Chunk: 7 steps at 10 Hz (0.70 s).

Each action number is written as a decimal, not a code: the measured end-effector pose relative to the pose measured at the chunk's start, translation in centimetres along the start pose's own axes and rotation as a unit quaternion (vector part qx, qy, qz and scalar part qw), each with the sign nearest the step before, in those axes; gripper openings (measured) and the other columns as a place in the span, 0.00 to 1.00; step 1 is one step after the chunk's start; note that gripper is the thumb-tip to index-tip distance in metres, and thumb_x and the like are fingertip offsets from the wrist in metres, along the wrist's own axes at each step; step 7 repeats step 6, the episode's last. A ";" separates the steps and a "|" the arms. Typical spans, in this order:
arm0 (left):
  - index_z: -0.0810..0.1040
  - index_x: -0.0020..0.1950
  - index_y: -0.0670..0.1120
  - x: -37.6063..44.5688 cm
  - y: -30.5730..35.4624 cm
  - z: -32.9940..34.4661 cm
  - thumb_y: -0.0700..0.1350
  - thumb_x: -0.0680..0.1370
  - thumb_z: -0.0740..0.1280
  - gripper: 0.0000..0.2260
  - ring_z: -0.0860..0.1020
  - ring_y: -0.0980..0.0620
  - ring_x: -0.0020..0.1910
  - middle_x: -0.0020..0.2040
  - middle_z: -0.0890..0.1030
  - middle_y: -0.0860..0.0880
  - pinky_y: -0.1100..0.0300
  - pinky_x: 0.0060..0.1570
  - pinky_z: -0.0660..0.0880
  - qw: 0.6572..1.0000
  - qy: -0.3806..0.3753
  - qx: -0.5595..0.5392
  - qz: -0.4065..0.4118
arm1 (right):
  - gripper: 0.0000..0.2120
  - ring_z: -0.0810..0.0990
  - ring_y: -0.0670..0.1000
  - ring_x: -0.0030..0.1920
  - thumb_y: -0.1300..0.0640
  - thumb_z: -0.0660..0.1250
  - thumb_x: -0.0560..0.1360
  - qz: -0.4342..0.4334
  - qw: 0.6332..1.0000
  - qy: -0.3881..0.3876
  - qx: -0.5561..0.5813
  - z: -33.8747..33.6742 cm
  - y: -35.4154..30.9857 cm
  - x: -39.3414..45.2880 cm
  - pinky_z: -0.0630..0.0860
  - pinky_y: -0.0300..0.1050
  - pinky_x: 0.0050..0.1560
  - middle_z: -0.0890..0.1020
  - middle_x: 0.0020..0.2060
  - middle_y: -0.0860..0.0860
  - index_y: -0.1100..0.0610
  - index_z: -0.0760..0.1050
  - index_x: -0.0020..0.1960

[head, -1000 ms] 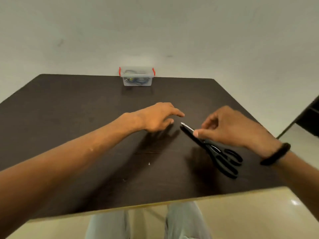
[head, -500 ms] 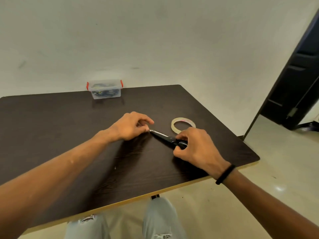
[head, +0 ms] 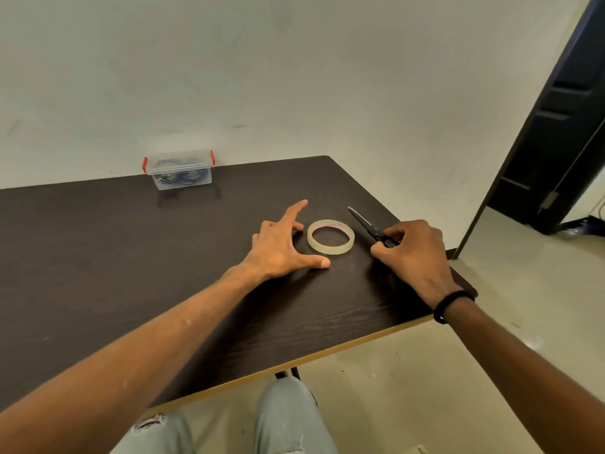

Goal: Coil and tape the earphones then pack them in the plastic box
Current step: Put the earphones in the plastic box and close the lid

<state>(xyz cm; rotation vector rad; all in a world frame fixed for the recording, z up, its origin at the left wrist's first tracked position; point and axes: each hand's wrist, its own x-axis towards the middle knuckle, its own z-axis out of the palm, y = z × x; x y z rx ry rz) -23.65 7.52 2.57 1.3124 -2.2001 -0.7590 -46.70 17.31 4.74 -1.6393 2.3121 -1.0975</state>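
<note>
A clear plastic box with red latches and its lid on stands at the table's far edge by the wall; dark coiled earphone cables show through its side. A roll of clear tape lies flat on the dark table. My left hand rests just left of the roll, fingers spread, thumb close to the roll's near edge, holding nothing. My right hand is closed over the handles of black scissors, whose blades lie on the table pointing away, just right of the roll.
The dark wood table ends close to my right hand, with its right corner just behind my wrist. A dark door stands at the far right. Pale floor and my knees in light jeans show below the front edge.
The view has swung right. My left hand has left the scissor tip and spread open beside the tape roll. My right hand has slid the scissors to the right of the roll.
</note>
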 end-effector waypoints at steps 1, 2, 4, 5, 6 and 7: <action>0.51 0.83 0.62 -0.1 0.5 0.4 0.64 0.64 0.81 0.56 0.64 0.46 0.77 0.72 0.77 0.55 0.39 0.75 0.57 1.000 0.012 0.006 0.000 | 0.14 0.85 0.55 0.45 0.55 0.78 0.74 0.000 1.000 -0.003 -0.022 0.7 0.4 0.5 0.85 0.55 0.53 0.87 0.44 0.56 0.61 0.87 0.56; 0.50 0.83 0.62 0.1 0.3 0.5 0.65 0.64 0.81 0.56 0.63 0.46 0.77 0.72 0.77 0.58 0.39 0.74 0.57 1.000 0.015 0.002 0.000 | 0.16 0.85 0.55 0.49 0.54 0.78 0.75 -0.008 0.999 -0.006 -0.042 1.2 0.7 0.6 0.85 0.54 0.56 0.88 0.49 0.57 0.61 0.86 0.59; 0.51 0.83 0.63 0.2 0.1 0.5 0.66 0.64 0.81 0.56 0.63 0.45 0.78 0.71 0.78 0.59 0.36 0.75 0.56 1.000 0.014 -0.012 0.002 | 0.12 0.84 0.53 0.48 0.54 0.75 0.78 -0.015 0.997 -0.025 -0.077 1.4 0.7 0.5 0.84 0.52 0.56 0.86 0.48 0.56 0.61 0.86 0.57; 0.51 0.83 0.62 0.0 -0.2 0.5 0.65 0.64 0.81 0.55 0.65 0.44 0.78 0.71 0.78 0.57 0.35 0.76 0.57 0.999 0.017 -0.030 -0.001 | 0.17 0.82 0.55 0.58 0.52 0.74 0.79 -0.040 0.995 -0.024 -0.090 1.3 0.1 -0.2 0.82 0.53 0.60 0.85 0.56 0.57 0.60 0.84 0.64; 0.52 0.83 0.62 -0.8 -0.7 0.0 0.63 0.66 0.82 0.54 0.66 0.45 0.77 0.71 0.78 0.54 0.37 0.78 0.61 0.998 0.015 -0.054 0.002 | 0.17 0.76 0.56 0.66 0.51 0.71 0.81 -0.127 0.983 -0.012 -0.131 1.9 -1.2 -2.0 0.78 0.53 0.65 0.81 0.63 0.55 0.57 0.82 0.67; 0.52 0.83 0.62 -0.8 -0.7 0.0 0.63 0.66 0.82 0.54 0.66 0.45 0.77 0.71 0.78 0.54 0.37 0.78 0.61 0.998 0.015 -0.054 0.002 | 0.17 0.76 0.56 0.66 0.51 0.71 0.81 -0.127 0.983 -0.012 -0.131 1.9 -1.2 -2.0 0.78 0.53 0.65 0.81 0.63 0.55 0.57 0.82 0.67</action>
